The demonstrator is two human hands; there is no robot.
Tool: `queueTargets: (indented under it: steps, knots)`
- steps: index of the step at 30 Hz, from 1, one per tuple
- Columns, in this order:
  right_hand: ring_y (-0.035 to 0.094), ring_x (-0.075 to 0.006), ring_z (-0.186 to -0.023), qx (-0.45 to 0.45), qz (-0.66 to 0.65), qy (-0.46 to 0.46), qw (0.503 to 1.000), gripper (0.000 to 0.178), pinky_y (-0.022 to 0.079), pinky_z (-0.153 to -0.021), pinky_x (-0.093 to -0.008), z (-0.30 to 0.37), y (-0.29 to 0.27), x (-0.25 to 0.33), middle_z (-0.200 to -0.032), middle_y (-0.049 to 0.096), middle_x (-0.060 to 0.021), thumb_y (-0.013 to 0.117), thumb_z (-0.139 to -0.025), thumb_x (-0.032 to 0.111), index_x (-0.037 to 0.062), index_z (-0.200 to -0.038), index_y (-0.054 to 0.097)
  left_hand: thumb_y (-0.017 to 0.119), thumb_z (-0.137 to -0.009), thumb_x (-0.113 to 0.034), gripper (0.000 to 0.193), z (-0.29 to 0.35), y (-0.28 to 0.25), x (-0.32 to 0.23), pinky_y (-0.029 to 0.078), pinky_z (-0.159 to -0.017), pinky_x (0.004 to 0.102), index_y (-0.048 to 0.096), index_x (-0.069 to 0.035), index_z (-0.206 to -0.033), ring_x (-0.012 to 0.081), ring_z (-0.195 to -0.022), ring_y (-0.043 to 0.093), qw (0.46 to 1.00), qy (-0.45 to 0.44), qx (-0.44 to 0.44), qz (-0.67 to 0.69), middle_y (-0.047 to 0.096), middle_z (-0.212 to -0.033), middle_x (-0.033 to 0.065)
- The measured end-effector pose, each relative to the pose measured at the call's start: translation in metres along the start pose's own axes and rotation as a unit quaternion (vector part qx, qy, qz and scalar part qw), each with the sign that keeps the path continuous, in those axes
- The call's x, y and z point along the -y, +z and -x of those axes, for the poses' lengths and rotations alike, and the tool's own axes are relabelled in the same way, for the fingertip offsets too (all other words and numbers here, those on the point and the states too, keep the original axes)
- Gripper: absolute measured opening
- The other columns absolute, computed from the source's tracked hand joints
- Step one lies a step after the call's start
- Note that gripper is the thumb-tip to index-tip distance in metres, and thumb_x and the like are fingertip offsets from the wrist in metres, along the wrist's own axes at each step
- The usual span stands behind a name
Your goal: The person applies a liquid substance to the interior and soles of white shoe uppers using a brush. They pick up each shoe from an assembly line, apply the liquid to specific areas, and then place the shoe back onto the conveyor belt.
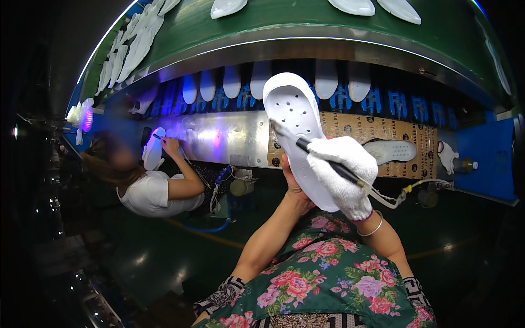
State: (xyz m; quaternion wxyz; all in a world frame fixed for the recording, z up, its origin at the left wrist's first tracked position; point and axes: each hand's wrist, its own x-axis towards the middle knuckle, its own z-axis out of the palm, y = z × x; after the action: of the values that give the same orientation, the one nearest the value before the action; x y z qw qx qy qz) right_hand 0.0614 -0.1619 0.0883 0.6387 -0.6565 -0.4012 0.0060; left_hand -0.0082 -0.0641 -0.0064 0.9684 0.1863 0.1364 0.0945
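Note:
In front of me a white clog (293, 106) with small round holes in its toe part is held up at a tilt, its toe pointing away. My left hand (293, 179), bare and mostly hidden behind the clog, supports it from below and along its left side. My right hand (344, 172), in a white knitted glove, is closed round the black handle of a brush (302, 144). The brush's pale tip lies at the clog's left edge, just below the holes. From the handle's rear end a thin hose (391, 204) runs off to the right.
Behind the clog is a metal bench (249, 134) partly covered with printed cardboard (344, 123), bearing a whitish sole (391, 151). White soles stand along blue brackets (340, 98) below a green conveyor belt (284, 19). A co-worker (158, 191) at left works on a sole under violet light.

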Motion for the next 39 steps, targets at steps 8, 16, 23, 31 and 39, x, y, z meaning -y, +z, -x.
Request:
queueTargets:
  steps: [8,16,23,31,39]
  knots:
    - [0.070,-0.0262,-0.084,-0.005,-0.007,-0.010,1.000,0.024,0.054,-0.084,-0.0343,-0.006,0.010,0.002,-0.092,0.072,-0.0113,0.073,-0.077,0.001,0.0023,-0.101,0.072,0.054,-0.074,-0.082,0.106,-0.014,0.000,-0.008,0.046,-0.103,0.0516,0.030,-0.010,-0.148,0.0355,-0.124,0.052,0.987,0.012,0.058,0.152,0.049,-0.136,0.0202]
    - [0.071,-0.0255,-0.083,0.010,0.032,-0.026,0.999,0.020,0.055,-0.079,-0.0338,0.001,0.014,-0.002,-0.093,0.072,-0.0132,0.073,-0.078,0.003,0.0029,-0.098,0.073,0.048,-0.072,-0.088,0.109,-0.026,-0.003,-0.013,0.053,-0.092,0.0524,0.032,-0.010,-0.147,0.0391,-0.110,0.059,0.986,0.020,0.099,0.132,0.052,-0.132,0.0161]
    - [0.069,-0.0250,-0.084,-0.013,0.027,-0.030,0.999,0.022,0.054,-0.078,-0.0336,-0.002,0.004,-0.007,-0.095,0.072,-0.0115,0.073,-0.077,-0.001,0.0040,-0.099,0.073,0.046,-0.067,-0.093,0.116,-0.024,0.013,-0.026,0.055,-0.089,0.0514,0.042,-0.003,-0.139,0.0363,-0.106,0.062,0.988,0.081,0.082,0.100,0.056,-0.122,0.0208]
    - [0.070,-0.0231,-0.089,0.025,-0.073,0.073,0.994,0.024,0.055,-0.078,-0.0321,0.005,0.000,-0.012,-0.090,0.072,-0.0102,0.074,-0.079,0.004,0.0036,-0.103,0.072,0.053,-0.071,-0.086,0.106,-0.032,0.006,-0.034,0.053,-0.088,0.0608,0.039,-0.006,-0.140,0.0391,-0.108,0.058,0.981,0.090,0.123,0.122,0.054,-0.129,0.0117]
    - [0.071,-0.0234,-0.074,0.079,-0.075,-0.002,0.994,0.020,0.055,-0.071,-0.0314,-0.001,-0.001,-0.005,-0.087,0.073,-0.0100,0.078,-0.075,0.003,0.0057,-0.094,0.075,0.052,-0.062,-0.094,0.121,-0.038,0.001,-0.042,0.053,-0.082,0.0588,0.038,-0.005,-0.143,0.0476,-0.098,0.061,0.973,0.029,0.193,0.124,0.057,-0.118,0.0272]
